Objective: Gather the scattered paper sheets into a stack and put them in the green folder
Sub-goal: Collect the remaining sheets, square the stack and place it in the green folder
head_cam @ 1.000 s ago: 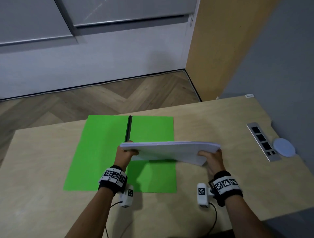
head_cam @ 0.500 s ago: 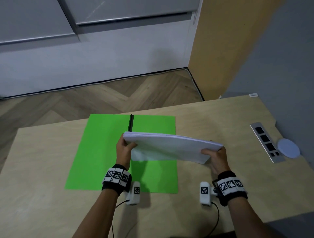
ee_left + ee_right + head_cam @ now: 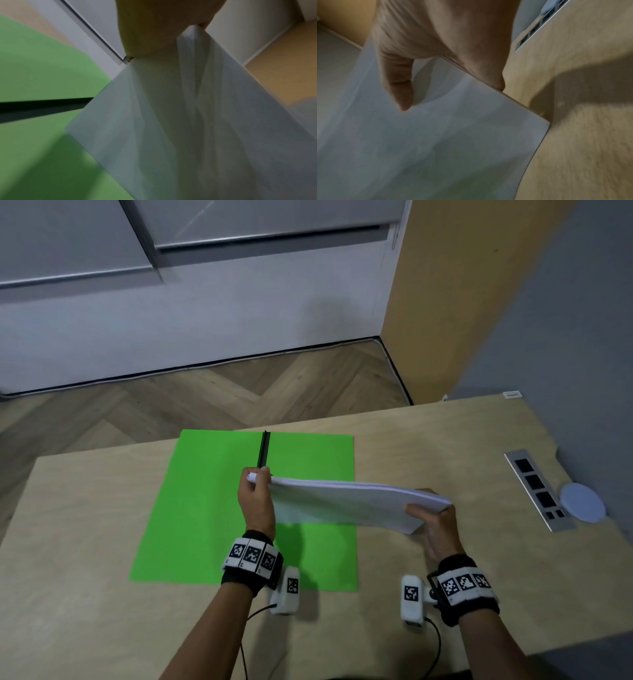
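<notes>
I hold a stack of white paper sheets point(image 3: 346, 503) in the air between both hands, over the right half of the open green folder point(image 3: 205, 508). My left hand point(image 3: 255, 494) grips the stack's left end, which is raised. My right hand point(image 3: 433, 525) grips its right end, thumb on the near face. The stack tilts, its left end higher. The folder lies flat on the desk with a black spine point(image 3: 264, 448) down its middle. From the left wrist view the sheets point(image 3: 180, 121) hang over the folder point(image 3: 34, 67). In the right wrist view my thumb lies on the paper point(image 3: 436, 142).
The wooden desk point(image 3: 445, 446) carries a metal socket strip point(image 3: 537, 489) and a round white disc point(image 3: 582, 506) at its right edge, beside a grey wall. Beyond the desk's far edge lies herringbone wood floor.
The stack's left end has risen and its right end has dropped, so the sheets now tilt. Both hands kept their grip and stayed over the folder's right half.
</notes>
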